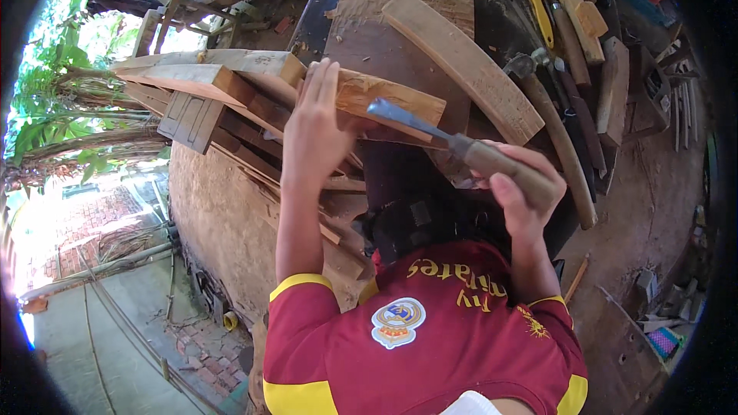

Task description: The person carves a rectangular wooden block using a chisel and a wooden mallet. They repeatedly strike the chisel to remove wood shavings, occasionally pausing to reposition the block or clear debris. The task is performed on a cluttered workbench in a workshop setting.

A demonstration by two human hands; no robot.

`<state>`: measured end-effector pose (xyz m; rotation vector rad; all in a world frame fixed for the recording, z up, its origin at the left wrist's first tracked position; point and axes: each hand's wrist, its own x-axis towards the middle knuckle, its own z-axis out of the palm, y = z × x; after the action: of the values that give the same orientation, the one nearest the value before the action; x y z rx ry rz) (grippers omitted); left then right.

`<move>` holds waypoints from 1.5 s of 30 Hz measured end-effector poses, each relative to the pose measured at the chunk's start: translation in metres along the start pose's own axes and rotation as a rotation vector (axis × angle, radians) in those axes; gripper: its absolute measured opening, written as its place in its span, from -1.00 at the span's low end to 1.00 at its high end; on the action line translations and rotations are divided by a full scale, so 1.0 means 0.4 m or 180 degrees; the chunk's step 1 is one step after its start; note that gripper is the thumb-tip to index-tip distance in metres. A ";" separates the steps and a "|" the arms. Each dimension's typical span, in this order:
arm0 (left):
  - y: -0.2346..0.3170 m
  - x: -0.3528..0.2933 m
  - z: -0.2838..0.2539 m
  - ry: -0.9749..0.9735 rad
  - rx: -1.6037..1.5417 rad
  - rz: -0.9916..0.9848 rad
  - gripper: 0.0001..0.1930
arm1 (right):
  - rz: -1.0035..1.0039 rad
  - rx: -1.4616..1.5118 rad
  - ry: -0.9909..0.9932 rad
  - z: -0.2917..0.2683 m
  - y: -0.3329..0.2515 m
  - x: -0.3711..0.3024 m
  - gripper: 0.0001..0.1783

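My left hand grips the left part of a wooden block, its fingers laid side by side over the wood. Rough tool marks show on the block's near face. In my right hand is a wood chisel, held by its thick wooden handle. The blade points up and left, in front of the block's right end; whether it touches the wood I cannot tell. My left thumb is hidden.
Beyond the block, a curved wooden piece lies across a board on the dark bench. A yellow-handled brush and a long-handled hammer lie to the right. Several timber pieces are stacked at the left.
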<state>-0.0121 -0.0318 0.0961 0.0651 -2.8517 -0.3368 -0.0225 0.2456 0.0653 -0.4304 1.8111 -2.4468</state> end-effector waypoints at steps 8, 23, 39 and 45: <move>-0.040 0.006 -0.007 0.0015 -0.0451 -0.0091 -0.30 | -0.0847 -0.0616 -0.0076 -0.023 0.016 0.004 -0.62; -0.083 0.010 0.000 0.0075 -0.0477 0.0094 -0.37 | -0.1350 -0.0806 -0.0459 -0.003 0.026 0.073 -0.62; -0.102 0.006 0.000 0.0024 -0.0240 0.0254 -0.42 | -0.0589 -0.0600 -0.0241 0.017 0.047 0.051 -0.64; 0.123 -0.013 -0.034 0.0243 -0.1035 0.0995 -0.19 | -0.0580 -0.1358 -0.0015 0.010 0.020 0.031 -0.62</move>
<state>-0.0040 0.0133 0.1191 -0.4156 -2.6365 -0.7028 -0.0344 0.2365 0.0612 -0.6512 2.3920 -2.1423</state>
